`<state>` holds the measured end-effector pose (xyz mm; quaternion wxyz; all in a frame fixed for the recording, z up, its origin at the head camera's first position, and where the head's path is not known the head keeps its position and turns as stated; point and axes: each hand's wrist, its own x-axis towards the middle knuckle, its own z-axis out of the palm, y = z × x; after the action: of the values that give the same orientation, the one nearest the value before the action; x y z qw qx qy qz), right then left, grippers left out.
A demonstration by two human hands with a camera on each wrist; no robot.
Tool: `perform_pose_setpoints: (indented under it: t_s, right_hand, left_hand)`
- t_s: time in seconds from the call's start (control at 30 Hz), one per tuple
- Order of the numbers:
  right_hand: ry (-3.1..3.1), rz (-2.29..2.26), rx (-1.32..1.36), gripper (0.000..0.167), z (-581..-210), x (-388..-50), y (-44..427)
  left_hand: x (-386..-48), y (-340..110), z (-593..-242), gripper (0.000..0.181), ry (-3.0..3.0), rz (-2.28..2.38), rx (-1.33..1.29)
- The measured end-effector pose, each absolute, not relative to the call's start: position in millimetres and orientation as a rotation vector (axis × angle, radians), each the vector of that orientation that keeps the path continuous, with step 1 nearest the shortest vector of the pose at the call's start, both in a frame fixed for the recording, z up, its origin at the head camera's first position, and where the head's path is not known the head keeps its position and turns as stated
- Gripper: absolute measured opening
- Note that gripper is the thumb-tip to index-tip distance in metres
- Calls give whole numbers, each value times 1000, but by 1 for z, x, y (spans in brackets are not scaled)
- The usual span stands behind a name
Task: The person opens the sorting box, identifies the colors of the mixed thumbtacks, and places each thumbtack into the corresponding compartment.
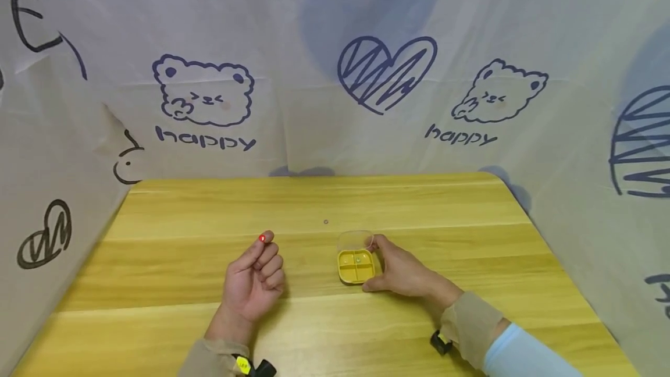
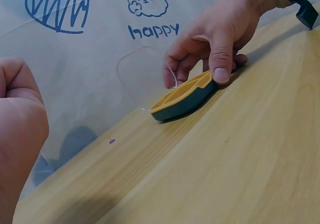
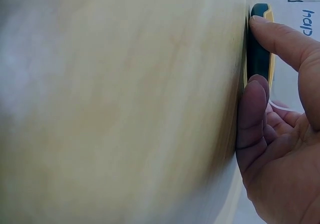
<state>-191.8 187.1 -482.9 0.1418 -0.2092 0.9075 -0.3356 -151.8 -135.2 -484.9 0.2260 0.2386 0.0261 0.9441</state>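
Note:
A small pill box (image 1: 356, 273) with yellow compartments and a dark green outside lies on the table, its clear lid (image 1: 355, 240) raised at the back. A small pale piece (image 1: 358, 260) is inside, toward the rear. My right hand (image 1: 405, 272) grips the box's right side between thumb and fingers; the left wrist view shows that hand (image 2: 215, 44) at the box (image 2: 182, 101). To the left, my left hand (image 1: 256, 278) is held palm up, pinching a small red thing (image 1: 262, 238) between thumb and index finger, the other fingers curled.
On the wooden table (image 1: 209, 202), a tiny ring-like piece (image 1: 326, 221) lies behind and left of the box; it looks purple in the left wrist view (image 2: 112, 141). White cloth (image 1: 293, 121) with drawings hangs behind the table and at both sides.

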Motion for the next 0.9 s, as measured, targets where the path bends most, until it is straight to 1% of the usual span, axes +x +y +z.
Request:
perform_pose_setpoints:
  t_s: [0.33, 0.5, 0.57, 0.77, 0.9]
  right_hand:
    - [2620, -960, -606, 80, -483, -192, 188]
    - [2617, -962, -601, 79, -485, -193, 187]
    - [2620, -958, -603, 79, -486, -194, 187]
    - [2620, -964, -575, 80, -487, -194, 186]
    - [2618, -971, -583, 80, -487, -193, 187]
  left_hand:
    - [-151, -134, -484, 48, 95, 2613, 621]
    - [-152, -134, -484, 50, 245, 2625, 602]
    - [-152, -133, -484, 47, 413, 2638, 575]
    - [-151, -122, -482, 24, 1070, 2557, 373]
    - [-150, -111, -480, 20, 1289, 2474, 254]
